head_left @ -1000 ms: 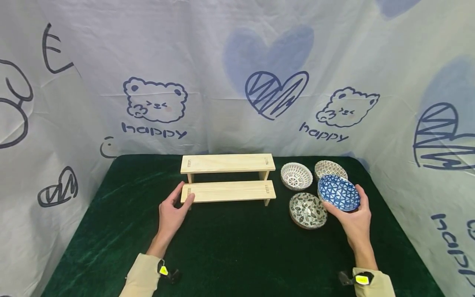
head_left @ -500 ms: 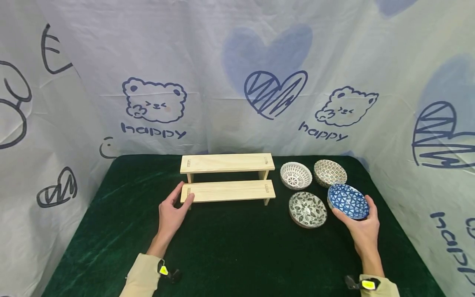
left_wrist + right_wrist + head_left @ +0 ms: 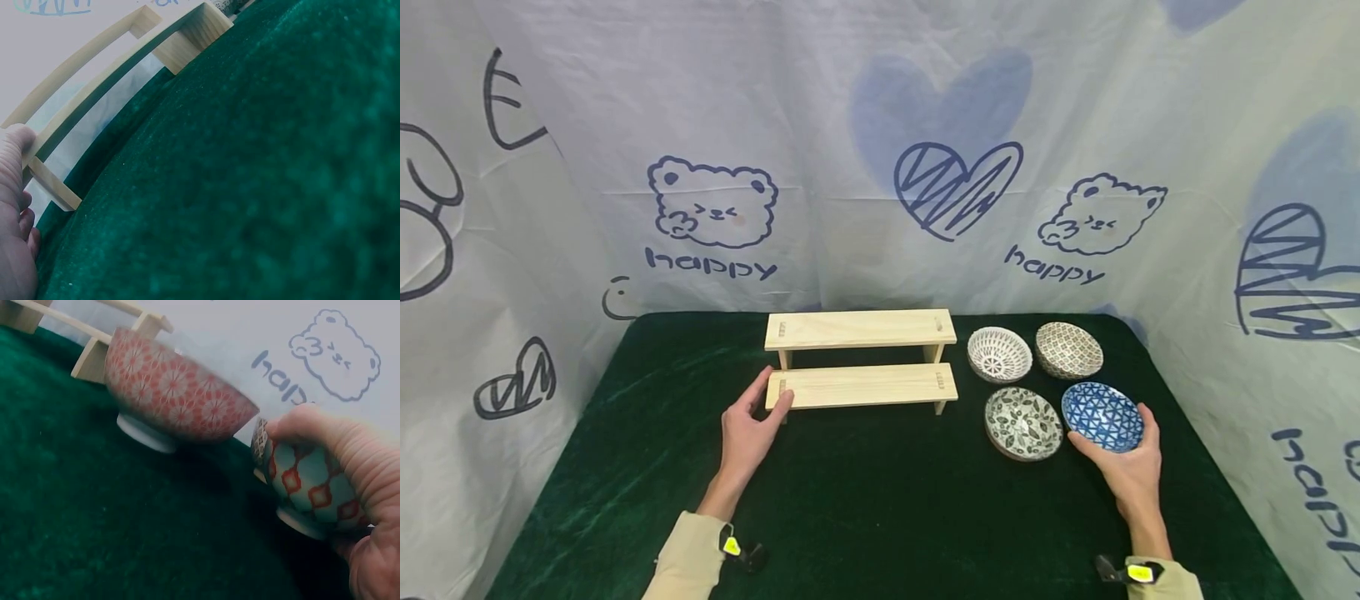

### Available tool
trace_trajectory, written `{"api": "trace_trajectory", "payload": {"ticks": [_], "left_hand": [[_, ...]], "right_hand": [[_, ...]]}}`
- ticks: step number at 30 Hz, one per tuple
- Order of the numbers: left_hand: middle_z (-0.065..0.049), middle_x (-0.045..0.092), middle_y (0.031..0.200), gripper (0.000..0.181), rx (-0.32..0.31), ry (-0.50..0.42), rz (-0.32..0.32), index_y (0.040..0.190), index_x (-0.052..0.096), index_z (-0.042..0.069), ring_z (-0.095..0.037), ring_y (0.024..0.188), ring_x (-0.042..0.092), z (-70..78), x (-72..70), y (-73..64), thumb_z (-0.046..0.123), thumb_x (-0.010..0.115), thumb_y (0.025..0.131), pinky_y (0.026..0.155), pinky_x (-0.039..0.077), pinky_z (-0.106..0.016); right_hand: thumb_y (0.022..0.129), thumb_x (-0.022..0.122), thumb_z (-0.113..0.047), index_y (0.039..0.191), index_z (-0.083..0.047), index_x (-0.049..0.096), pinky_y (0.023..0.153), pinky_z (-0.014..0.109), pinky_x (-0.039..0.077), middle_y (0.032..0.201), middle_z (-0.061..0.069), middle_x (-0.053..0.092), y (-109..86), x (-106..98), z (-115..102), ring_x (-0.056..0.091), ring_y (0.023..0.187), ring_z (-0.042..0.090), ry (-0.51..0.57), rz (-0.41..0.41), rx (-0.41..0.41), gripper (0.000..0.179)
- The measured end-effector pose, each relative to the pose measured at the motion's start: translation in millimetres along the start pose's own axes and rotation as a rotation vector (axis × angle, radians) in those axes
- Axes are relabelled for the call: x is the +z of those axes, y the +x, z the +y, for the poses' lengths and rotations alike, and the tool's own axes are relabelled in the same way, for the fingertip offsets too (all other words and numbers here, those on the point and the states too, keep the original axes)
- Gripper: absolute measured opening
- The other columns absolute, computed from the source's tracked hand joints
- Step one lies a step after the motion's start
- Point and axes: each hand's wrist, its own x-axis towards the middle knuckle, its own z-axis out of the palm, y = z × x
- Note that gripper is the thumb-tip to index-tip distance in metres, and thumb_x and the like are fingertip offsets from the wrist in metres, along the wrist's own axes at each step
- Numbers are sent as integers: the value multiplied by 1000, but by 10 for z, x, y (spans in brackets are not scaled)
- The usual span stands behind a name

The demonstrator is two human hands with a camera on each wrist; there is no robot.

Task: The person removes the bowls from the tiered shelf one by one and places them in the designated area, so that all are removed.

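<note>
Green velvet table [image 3: 865, 500], cartoon-print cloth backdrop [image 3: 850, 150] — wooden shelf [image 3: 861, 385]

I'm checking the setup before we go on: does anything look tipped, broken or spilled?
Nothing stands out. The four bowls sit upright, the blue bowl in the right hand; the wooden shelf stands level, touched by the left hand.

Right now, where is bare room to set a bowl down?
Both tiers of the wooden shelf are bare, as is the green cloth between the left hand and right hand. The four bowls crowd the right.
</note>
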Motion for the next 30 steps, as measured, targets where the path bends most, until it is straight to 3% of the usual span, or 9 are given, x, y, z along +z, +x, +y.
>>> {"api": "trace_trajectory", "payload": {"ticks": [12, 15, 18, 21, 26, 30], "left_hand": [[-10, 52, 157, 65, -11, -9, 5, 153, 53, 8, -35, 146, 48, -9, -47, -22, 37, 75, 98, 118, 38, -60], [-10, 52, 157, 65, -9, -5, 13, 153, 54, 8, -36, 145, 48, -9, -49, -34, 36, 75, 98, 118, 38, -60], [-10, 50, 158, 67, -2, 14, 25, 154, 52, 9, -34, 148, 45, 7, -35, -34, 37, 74, 98, 119, 36, -60], [-11, 41, 165, 71, 15, 52, 10, 159, 45, 10, -32, 155, 33, 38, -31, -23, 37, 72, 100, 124, 28, -59], [-12, 13, 175, 76, 42, 175, -69, 167, 25, 14, -36, 162, 6, 160, -87, -2, 39, 61, 106, 126, 10, -65], [-12, 8, 176, 76, 74, 327, -104, 169, 19, 18, -37, 162, 0, 272, -125, -33, 45, 54, 107, 126, 7, -66]], "right_hand": [[84, 89, -35, 169, -20, 2, 122, 70, 21, 173, 23, 9, 23, 24, 31, 19, 154, 51, -5, -44, 38, 122], [86, 87, -37, 169, -18, 2, 125, 66, 18, 174, 20, 9, 11, -5, -17, 16, 156, 47, -21, -38, 16, 120], [90, 81, -40, 169, -16, 4, 128, 61, 12, 175, 14, 9, -22, -60, -111, 12, 160, 39, -33, 2, -40, 112], [96, 72, -44, 169, -16, 9, 128, 62, 8, 176, 13, 9, -69, -117, -244, 9, 161, 37, -68, 26, -100, 100], [99, 66, -47, 169, -19, 12, 124, 70, 10, 176, 13, 8, -148, -109, -484, 9, 160, 40, -149, -25, -215, 93], [98, 69, -43, 168, -17, 20, 124, 70, 5, 175, 12, 14, -209, 21, -637, 7, 161, 38, -178, -72, -377, 89]]}}
